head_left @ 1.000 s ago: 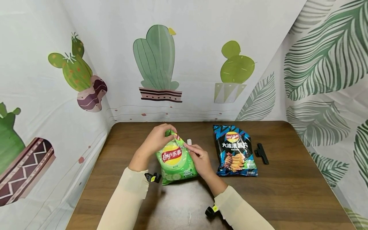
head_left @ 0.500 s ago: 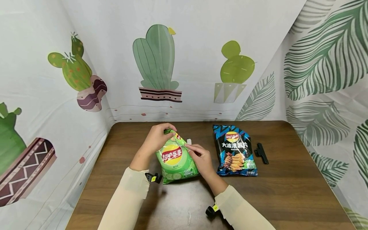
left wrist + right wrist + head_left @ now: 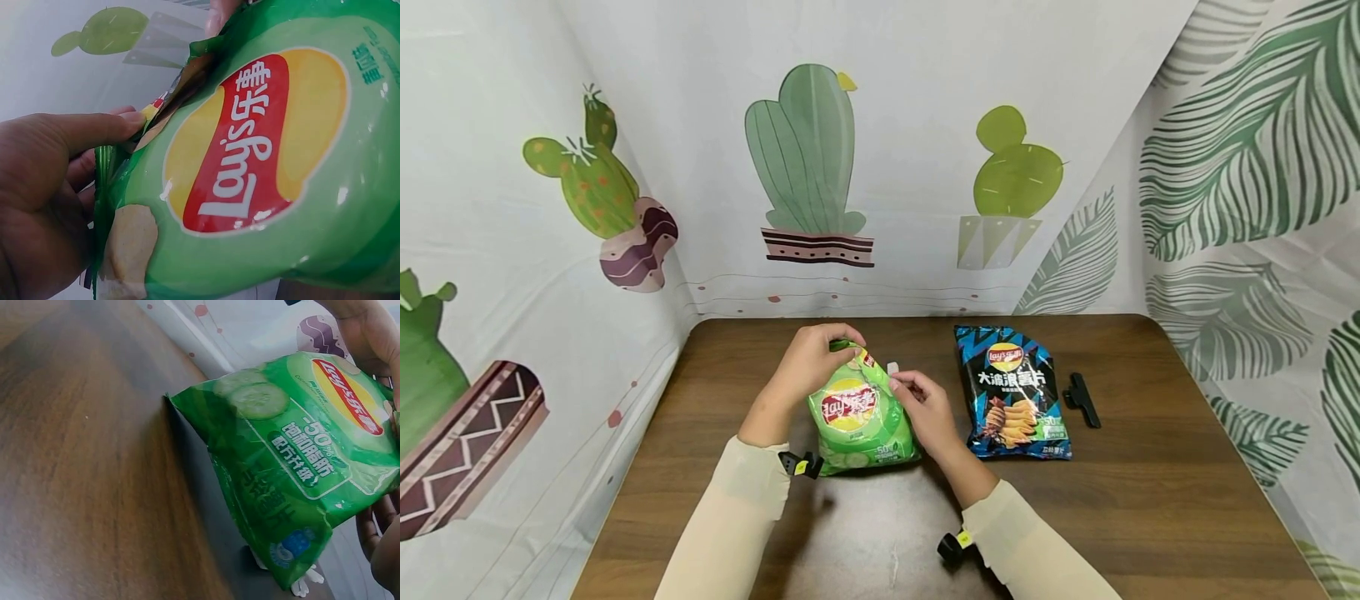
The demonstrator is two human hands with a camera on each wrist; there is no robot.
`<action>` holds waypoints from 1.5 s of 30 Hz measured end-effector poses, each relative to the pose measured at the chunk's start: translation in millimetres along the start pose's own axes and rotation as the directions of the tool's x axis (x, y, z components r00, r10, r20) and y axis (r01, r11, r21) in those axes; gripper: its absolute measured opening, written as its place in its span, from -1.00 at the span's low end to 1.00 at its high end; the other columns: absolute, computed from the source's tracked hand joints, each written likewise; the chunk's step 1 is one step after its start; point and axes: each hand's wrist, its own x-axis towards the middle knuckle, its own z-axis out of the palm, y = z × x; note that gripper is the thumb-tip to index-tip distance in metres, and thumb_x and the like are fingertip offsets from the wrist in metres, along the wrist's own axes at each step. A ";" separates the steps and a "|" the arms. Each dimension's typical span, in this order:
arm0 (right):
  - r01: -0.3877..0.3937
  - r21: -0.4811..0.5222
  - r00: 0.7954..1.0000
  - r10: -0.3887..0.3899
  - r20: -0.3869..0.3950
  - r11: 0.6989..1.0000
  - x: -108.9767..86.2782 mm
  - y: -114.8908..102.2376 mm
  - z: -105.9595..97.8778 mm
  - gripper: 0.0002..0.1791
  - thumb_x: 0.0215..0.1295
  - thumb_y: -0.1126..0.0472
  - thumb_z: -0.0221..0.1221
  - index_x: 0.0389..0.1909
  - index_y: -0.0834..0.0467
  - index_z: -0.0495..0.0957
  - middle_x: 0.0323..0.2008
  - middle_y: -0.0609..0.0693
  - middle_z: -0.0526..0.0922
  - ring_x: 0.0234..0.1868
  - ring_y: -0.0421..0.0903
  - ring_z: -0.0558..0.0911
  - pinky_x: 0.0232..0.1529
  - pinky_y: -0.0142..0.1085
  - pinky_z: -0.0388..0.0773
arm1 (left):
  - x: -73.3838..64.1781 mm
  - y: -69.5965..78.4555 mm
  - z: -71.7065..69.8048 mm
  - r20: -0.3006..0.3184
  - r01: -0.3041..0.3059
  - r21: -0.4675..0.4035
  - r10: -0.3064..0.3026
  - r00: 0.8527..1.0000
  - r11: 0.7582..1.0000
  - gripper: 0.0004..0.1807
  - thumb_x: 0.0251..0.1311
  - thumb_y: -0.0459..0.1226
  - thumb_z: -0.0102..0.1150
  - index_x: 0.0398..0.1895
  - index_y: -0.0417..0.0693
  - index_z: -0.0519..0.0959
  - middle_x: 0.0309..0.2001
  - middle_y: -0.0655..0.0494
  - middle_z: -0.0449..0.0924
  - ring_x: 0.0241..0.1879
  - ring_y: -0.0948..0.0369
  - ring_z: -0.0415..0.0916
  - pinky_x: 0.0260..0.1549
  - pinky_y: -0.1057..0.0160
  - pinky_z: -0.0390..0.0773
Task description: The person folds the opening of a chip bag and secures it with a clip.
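Observation:
A green bag of Lay's potato chips (image 3: pixel 850 412) is held at its top edge by both hands, above the near middle of the table. My left hand (image 3: pixel 808 367) pinches the top left corner, its thumb in front in the left wrist view and several fingers behind the wrapper. On the right side of the same edge, my right hand (image 3: pixel 928 412) pinches the film between thumb and fingers. The top edge is folded or gathered between the hands; in the left wrist view it appears creased, and whether it is open cannot be told.
A black and blue chip bag (image 3: pixel 1013 396) lies flat to the right of my right hand. Beyond it rests a black bag clip (image 3: pixel 1082 400). A small white object (image 3: pixel 892 367) peeks out behind the green bag. Printed cloth (image 3: pixel 917 167) hangs behind the brown table (image 3: pixel 1150 500).
My right hand has shifted slightly to the right along with its side of the edge. The green bag's lower edge has risen a little. The left hand stays nearly in place.

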 end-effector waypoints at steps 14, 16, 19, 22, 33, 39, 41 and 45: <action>-0.023 0.002 1.000 0.023 -0.002 1.000 1.3 -0.7 0.6 -0.85 0.38 0.33 0.24 -0.25 0.39 0.67 -0.27 0.25 0.68 -0.39 -0.28 0.52 -0.39 -0.46 0.46 | -3.0 -2.3 -3.6 -0.014 0.014 -0.032 -0.014 1.000 0.999 -0.89 0.32 -0.25 0.29 -0.15 0.04 0.74 -0.04 0.13 0.75 0.05 0.11 0.62 -0.05 0.09 0.59; -0.012 -0.011 1.000 0.012 -0.001 1.000 1.5 0.6 -0.5 -0.86 0.37 0.33 0.26 -0.24 0.38 0.68 -0.30 0.22 0.68 -0.41 -0.28 0.51 -0.40 -0.47 0.46 | -3.1 -3.3 -3.9 -0.016 0.009 -0.035 -0.009 1.000 0.999 -0.89 0.33 -0.25 0.29 -0.15 0.02 0.74 -0.05 0.13 0.76 0.03 0.12 0.62 -0.07 0.11 0.58; 0.015 -0.036 1.000 -0.015 0.020 0.999 1.4 1.9 -2.9 -0.86 0.35 0.35 0.27 -0.21 0.38 0.70 -0.34 0.23 0.68 -0.43 -0.29 0.50 -0.41 -0.48 0.45 | -3.1 -5.0 -4.4 -0.017 -0.002 -0.034 0.002 1.000 0.999 -0.89 0.34 -0.26 0.28 -0.15 0.03 0.75 -0.05 0.12 0.76 0.01 0.13 0.62 -0.11 0.14 0.58; 0.039 -0.061 0.997 -0.036 0.062 0.997 1.0 1.5 -5.5 -0.84 0.34 0.37 0.27 -0.15 0.39 0.70 -0.34 0.29 0.67 -0.42 -0.30 0.50 -0.41 -0.49 0.45 | -3.6 -6.2 -5.4 -0.018 -0.004 -0.031 0.004 1.000 1.000 -0.87 0.36 -0.28 0.25 -0.14 0.04 0.75 -0.04 0.12 0.76 0.00 0.15 0.62 -0.11 0.17 0.57; 0.043 -0.114 0.988 -0.025 0.153 0.993 -0.4 0.9 -9.8 -0.76 0.37 0.36 0.24 -0.01 0.37 0.68 -0.17 0.32 0.75 -0.32 -0.28 0.60 -0.32 -0.49 0.53 | -4.1 -8.0 -7.8 0.023 -0.013 -0.008 0.014 1.000 1.000 -0.79 0.41 -0.33 0.14 -0.06 0.06 0.74 0.05 0.09 0.72 -0.08 0.18 0.56 -0.12 0.20 0.51; 0.039 -0.098 0.983 -0.021 0.184 0.994 -0.7 4.4 -8.1 -0.73 0.39 0.37 0.22 0.05 0.39 0.64 -0.11 0.34 0.71 -0.20 -0.26 0.63 -0.18 -0.49 0.58 | -3.4 -6.8 -8.0 0.049 -0.008 -0.024 0.009 0.999 1.000 -0.82 0.33 -0.34 0.19 -0.11 0.00 0.73 -0.04 0.07 0.73 -0.59 0.24 0.27 -0.51 0.31 0.39; 0.045 -0.094 0.981 -0.026 0.194 0.995 -0.5 5.3 -7.6 -0.73 0.39 0.38 0.21 0.05 0.40 0.63 -0.11 0.35 0.70 -0.19 -0.24 0.63 -0.17 -0.49 0.58 | -3.8 -5.8 -7.8 0.063 0.001 -0.029 0.001 0.998 1.000 -0.82 0.31 -0.36 0.20 -0.12 -0.01 0.72 -0.05 0.07 0.72 -0.65 0.24 0.20 -0.57 0.32 0.36; 0.046 -0.113 0.979 -0.022 0.201 0.993 -0.4 4.9 -6.9 -0.74 0.41 0.37 0.19 0.04 0.39 0.62 -0.11 0.33 0.68 -0.18 -0.21 0.62 -0.15 -0.47 0.58 | -5.1 -4.2 -7.3 0.076 0.014 -0.034 -0.011 0.997 0.999 -0.84 0.29 -0.37 0.20 -0.16 0.01 0.71 -0.03 0.06 0.69 -0.62 0.25 0.25 -0.51 0.31 0.41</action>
